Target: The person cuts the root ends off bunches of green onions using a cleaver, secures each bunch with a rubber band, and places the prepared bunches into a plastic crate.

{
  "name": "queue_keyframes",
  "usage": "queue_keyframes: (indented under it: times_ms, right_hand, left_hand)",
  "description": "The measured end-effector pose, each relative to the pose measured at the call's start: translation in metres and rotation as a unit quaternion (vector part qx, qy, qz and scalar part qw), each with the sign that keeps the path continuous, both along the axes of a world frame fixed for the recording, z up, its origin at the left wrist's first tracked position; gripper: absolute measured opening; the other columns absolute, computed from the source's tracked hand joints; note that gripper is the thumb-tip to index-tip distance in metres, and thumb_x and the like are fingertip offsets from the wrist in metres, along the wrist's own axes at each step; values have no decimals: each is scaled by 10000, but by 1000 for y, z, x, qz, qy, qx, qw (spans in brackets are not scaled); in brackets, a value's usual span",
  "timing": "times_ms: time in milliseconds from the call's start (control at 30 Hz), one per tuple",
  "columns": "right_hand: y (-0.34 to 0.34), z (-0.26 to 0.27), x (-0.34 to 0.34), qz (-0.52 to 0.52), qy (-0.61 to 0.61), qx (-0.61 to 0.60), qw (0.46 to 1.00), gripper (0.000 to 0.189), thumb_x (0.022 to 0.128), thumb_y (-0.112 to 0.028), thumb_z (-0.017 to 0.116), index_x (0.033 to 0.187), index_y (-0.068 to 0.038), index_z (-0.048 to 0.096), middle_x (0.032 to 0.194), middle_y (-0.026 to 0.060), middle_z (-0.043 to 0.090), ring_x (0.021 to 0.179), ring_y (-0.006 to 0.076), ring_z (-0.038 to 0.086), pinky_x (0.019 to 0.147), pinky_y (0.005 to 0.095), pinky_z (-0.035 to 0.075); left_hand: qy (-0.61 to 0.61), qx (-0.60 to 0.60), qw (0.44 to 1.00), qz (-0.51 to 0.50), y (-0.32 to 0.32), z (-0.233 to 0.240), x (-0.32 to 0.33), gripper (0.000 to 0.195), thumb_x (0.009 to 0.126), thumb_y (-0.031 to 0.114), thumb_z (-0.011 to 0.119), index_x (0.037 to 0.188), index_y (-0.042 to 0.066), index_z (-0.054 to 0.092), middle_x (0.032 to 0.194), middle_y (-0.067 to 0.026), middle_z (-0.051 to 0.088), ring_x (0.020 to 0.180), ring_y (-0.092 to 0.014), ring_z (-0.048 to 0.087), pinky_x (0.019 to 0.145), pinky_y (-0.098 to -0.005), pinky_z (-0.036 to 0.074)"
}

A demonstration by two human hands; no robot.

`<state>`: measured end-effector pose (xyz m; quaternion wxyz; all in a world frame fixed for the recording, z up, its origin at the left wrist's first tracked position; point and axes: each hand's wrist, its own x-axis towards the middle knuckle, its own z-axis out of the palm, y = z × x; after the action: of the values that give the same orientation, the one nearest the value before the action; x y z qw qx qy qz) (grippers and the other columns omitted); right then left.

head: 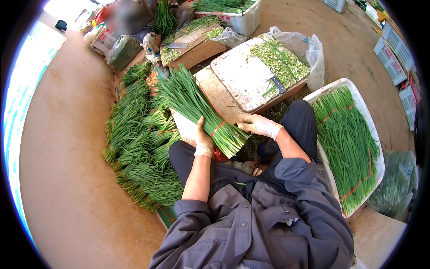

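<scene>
A thick bunch of green garlic chives (198,104) lies slanted across my lap, with its pale cut ends towards me on the right. My gloved left hand (203,140) grips it from the left side, thumb on top. An orange-red tie (218,128) circles the stalks near the cut ends, and a loose strand runs up along the leaves. Close by the right side of the tie is my gloved right hand (260,125), fingers bent; whether they pinch the tie's end cannot be seen. Beyond it, a cleaver (260,69) with a black handle rests on a white cutting board (231,75) with chopped trimmings.
Tied chive bunches (134,141) are heaped at my left. A white crate (379,168) full of chives stands at my right, beside a plastic bag (393,181). Ahead, another person (126,16) sits near a second board (193,47) with a knife (177,45).
</scene>
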<state>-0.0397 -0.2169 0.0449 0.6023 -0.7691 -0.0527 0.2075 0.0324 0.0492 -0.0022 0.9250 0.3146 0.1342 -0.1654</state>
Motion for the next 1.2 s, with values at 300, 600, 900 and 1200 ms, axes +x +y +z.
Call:
queue_keyframes:
  times_ms: [300, 600, 900, 1200]
  right_hand:
    - [-10, 24, -9, 93, 30, -265, 959, 282, 894, -307, 723, 970, -38, 761, 916, 145, 758, 880, 290, 728, 819, 419, 559]
    - [-9, 14, -13, -133, -164, -234, 949, 256, 880, -184, 689, 1086, -34, 722, 1031, 186, 749, 987, 362, 726, 874, 435, 564]
    - [21, 23, -16, -1, -95, -83, 992, 298, 828, -238, 826, 1030, -43, 728, 903, 116, 738, 824, 226, 699, 802, 346, 550]
    - [27, 29, -18, 28, -41, -150, 987, 184, 829, -214, 719, 894, -46, 754, 777, 125, 727, 774, 239, 711, 738, 371, 544]
  left_hand:
    - [-49, 82, 990, 108, -11, 43, -8, 566, 874, 294, 759, 1348, 36, 592, 1252, -126, 681, 1130, -337, 644, 1022, -508, 527]
    - [-79, 50, 992, 88, -4, 40, -7, 576, 862, 272, 754, 1355, 31, 580, 1257, -129, 675, 1130, -340, 647, 1030, -506, 528]
    - [-27, -37, 999, 21, 1, 13, -4, 556, 836, 273, 762, 1306, 16, 614, 1214, -125, 701, 1100, -327, 668, 1014, -493, 542]
    - [-51, -10, 999, 12, 3, 17, -8, 601, 830, 281, 764, 1342, 23, 586, 1234, -128, 690, 1108, -328, 667, 1013, -494, 544]
